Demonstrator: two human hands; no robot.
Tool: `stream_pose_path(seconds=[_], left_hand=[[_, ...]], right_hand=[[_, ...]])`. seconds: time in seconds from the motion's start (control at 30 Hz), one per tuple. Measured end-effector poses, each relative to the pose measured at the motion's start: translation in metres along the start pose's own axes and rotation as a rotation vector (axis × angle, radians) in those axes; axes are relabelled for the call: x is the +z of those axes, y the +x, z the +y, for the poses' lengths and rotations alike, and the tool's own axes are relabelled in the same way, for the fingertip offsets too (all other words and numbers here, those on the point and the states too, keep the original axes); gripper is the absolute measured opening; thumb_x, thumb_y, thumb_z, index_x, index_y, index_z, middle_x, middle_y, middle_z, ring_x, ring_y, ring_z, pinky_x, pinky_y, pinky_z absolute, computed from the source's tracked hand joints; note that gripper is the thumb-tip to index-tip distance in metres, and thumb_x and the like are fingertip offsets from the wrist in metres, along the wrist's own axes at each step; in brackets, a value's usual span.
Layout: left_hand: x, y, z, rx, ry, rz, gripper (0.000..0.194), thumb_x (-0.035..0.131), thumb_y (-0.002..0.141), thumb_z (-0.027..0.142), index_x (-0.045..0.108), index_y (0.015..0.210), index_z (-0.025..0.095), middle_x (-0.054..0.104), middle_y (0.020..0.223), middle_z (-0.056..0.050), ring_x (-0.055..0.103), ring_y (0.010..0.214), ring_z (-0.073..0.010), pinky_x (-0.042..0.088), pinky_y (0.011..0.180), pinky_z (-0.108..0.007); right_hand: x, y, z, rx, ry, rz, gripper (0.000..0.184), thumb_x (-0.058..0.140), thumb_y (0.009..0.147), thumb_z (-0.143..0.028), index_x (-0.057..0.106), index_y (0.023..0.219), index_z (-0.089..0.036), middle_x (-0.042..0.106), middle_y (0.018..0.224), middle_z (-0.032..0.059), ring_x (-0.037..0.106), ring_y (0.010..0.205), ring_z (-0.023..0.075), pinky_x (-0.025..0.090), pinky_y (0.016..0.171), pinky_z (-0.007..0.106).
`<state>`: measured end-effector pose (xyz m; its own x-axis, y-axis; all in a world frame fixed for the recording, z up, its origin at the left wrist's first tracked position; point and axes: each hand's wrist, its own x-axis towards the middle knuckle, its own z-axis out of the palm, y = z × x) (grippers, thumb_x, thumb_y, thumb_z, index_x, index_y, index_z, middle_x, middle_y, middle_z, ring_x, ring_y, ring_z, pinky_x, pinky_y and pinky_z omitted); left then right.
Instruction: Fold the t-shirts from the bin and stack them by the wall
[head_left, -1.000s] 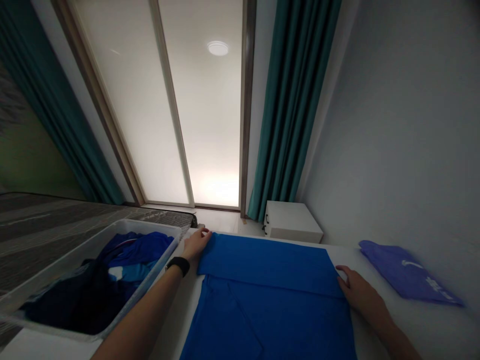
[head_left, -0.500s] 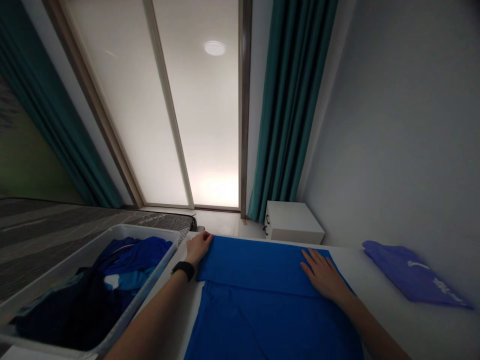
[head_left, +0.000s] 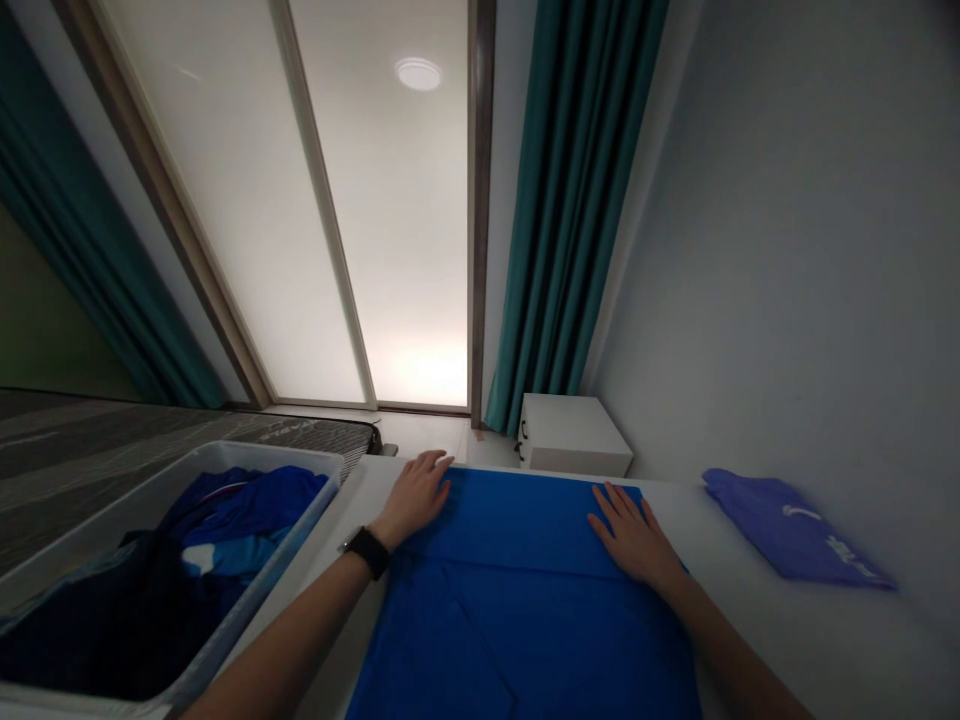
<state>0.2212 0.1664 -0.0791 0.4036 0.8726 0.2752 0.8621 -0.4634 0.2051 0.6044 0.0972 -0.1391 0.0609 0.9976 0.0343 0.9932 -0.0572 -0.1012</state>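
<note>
A blue garment (head_left: 525, 620) lies spread on the white table (head_left: 757, 560), its far part folded over into a flat band. My left hand (head_left: 418, 493), below a black watch (head_left: 366, 552), rests over the band's far left corner with fingers spread. On the right end of the band, my right hand (head_left: 631, 533) lies flat, fingers apart. Neither hand grips the cloth. The garment's near end runs out of view at the bottom.
At left stands a clear plastic bin (head_left: 262, 455) with dark and blue clothes (head_left: 247, 510). A folded purple garment (head_left: 787, 525) lies on the table's right. Beyond the table are a white cabinet (head_left: 574, 430), teal curtain (head_left: 577, 220) and sliding door (head_left: 397, 250).
My left hand has let go of the band's left corner and moved onto the cloth, fingers opening. My right hand stays flat on the band. The view has shifted slightly.
</note>
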Motion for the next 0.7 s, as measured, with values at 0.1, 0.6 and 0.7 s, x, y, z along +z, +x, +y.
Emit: stream_pose_path(seconds=[0.1,0.6,0.7], left_hand=[[0.005,-0.007,0.014,0.250,-0.065,-0.106,0.047,0.046,0.095,0.037,0.049,0.141,0.026,0.045,0.149,-0.006,0.039,0.137,-0.0258,0.027,0.114,-0.041],[0.039,-0.029,-0.043,0.071,-0.006,-0.125,0.057,0.036,0.098,0.050,0.039,0.149,0.024,0.034,0.156,-0.006,0.031,0.144,-0.0254,0.020,0.119,-0.045],[0.039,-0.028,-0.044,0.086,0.006,-0.121,0.056,0.036,0.098,0.049,0.038,0.149,0.026,0.034,0.155,-0.005,0.031,0.143,-0.0247,0.019,0.119,-0.044]], right_hand=[[-0.011,0.003,0.016,0.047,0.089,0.058,0.054,0.030,0.096,-0.041,0.044,0.144,-0.020,0.045,0.149,0.0078,0.037,0.138,0.0229,0.022,0.115,0.043],[-0.026,-0.053,0.068,0.140,0.185,0.012,0.040,0.039,0.092,-0.027,0.053,0.129,-0.020,0.069,0.079,0.0016,0.067,0.074,0.0201,0.042,0.068,0.027],[-0.023,-0.058,0.066,0.089,0.174,0.054,0.044,0.033,0.092,-0.024,0.050,0.133,-0.021,0.072,0.095,0.0053,0.068,0.084,0.0219,0.045,0.076,0.030]])
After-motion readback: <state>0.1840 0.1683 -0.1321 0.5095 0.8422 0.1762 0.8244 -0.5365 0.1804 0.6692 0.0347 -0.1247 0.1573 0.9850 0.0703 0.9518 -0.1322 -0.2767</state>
